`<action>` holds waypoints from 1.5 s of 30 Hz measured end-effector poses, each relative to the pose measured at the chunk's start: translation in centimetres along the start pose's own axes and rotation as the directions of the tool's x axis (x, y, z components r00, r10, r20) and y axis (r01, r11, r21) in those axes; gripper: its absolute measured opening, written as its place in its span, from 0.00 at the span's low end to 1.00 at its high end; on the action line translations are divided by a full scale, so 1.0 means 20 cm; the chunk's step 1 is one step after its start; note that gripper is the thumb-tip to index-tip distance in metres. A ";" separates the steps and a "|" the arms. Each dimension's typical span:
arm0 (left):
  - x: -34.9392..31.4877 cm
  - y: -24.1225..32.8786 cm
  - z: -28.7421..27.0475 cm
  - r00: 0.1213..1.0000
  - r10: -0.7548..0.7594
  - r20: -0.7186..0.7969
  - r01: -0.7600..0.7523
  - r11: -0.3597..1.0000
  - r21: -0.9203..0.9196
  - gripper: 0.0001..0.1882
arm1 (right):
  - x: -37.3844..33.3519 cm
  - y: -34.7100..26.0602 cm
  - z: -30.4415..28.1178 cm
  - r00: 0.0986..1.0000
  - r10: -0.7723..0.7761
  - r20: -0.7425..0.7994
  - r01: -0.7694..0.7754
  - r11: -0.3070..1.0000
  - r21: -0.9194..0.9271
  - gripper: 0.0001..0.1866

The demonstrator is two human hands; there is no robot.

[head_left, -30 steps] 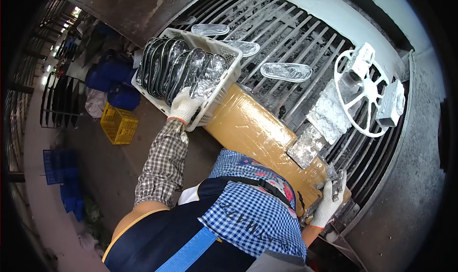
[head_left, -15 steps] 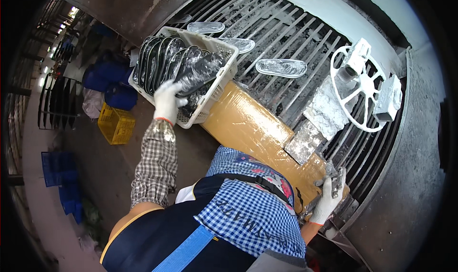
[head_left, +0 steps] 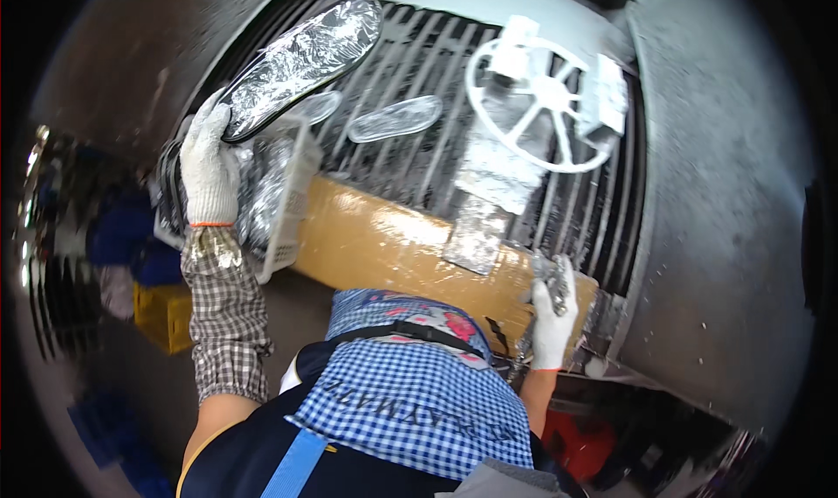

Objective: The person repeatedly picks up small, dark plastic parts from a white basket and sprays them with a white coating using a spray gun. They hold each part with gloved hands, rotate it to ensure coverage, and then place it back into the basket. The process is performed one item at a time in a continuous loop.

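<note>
My left hand (head_left: 209,162), in a white glove, grips one end of a long, sole-shaped black piece (head_left: 301,66) with crinkled clear film over its face. The piece is held up over the slatted grate (head_left: 410,61), tilted with its far end toward the upper right. Below that hand stands a white plastic basket (head_left: 297,184) with more film-covered black pieces (head_left: 262,184) standing in it. My right hand (head_left: 552,323), also gloved, is closed round a silver-crusted spray gun (head_left: 559,288) by the right end of the tan board; its trigger is hard to make out.
A white spoked wheel (head_left: 550,92) carrying two silver-coated blocks lies above the grate. Flat oval film pieces (head_left: 395,118) rest on the slats. The tan board (head_left: 367,232) runs along the front edge. Metal walls (head_left: 698,210) enclose both sides; a yellow crate (head_left: 161,316) stands on the floor.
My left hand has lifted the black piece out of the basket and raised it over the grate. The view has turned and shifted right; my right hand still holds the spray gun.
</note>
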State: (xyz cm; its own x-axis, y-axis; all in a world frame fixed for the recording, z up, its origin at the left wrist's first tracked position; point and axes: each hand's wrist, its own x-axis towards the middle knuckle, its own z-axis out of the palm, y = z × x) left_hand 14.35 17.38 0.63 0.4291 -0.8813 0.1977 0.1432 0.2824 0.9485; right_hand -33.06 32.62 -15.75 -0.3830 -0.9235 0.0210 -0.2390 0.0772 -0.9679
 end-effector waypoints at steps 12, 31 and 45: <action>0.24 -0.04 1.07 0.865 -0.103 0.491 0.125 0.992 -0.012 0.18 | -0.22 -0.14 -0.01 0.985 0.174 -0.010 -0.165 0.949 0.269 0.38; 0.43 -0.30 1.46 0.763 -0.190 0.618 0.021 0.963 0.270 0.14 | -0.25 -0.23 0.00 0.978 0.204 -0.044 -0.185 0.945 0.270 0.37; 0.43 -0.32 1.44 0.799 -0.226 0.557 -0.010 0.922 0.388 0.12 | -0.27 -0.19 0.02 0.984 0.176 -0.038 -0.161 0.955 0.249 0.37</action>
State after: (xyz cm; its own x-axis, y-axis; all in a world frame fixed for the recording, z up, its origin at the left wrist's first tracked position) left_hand -8.62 -2.95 3.36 -0.1859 -0.9792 0.0813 -0.2182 0.1219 0.9683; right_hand -29.83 37.14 -12.31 -0.4530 -0.8804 -0.1405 0.0562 0.1291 -0.9900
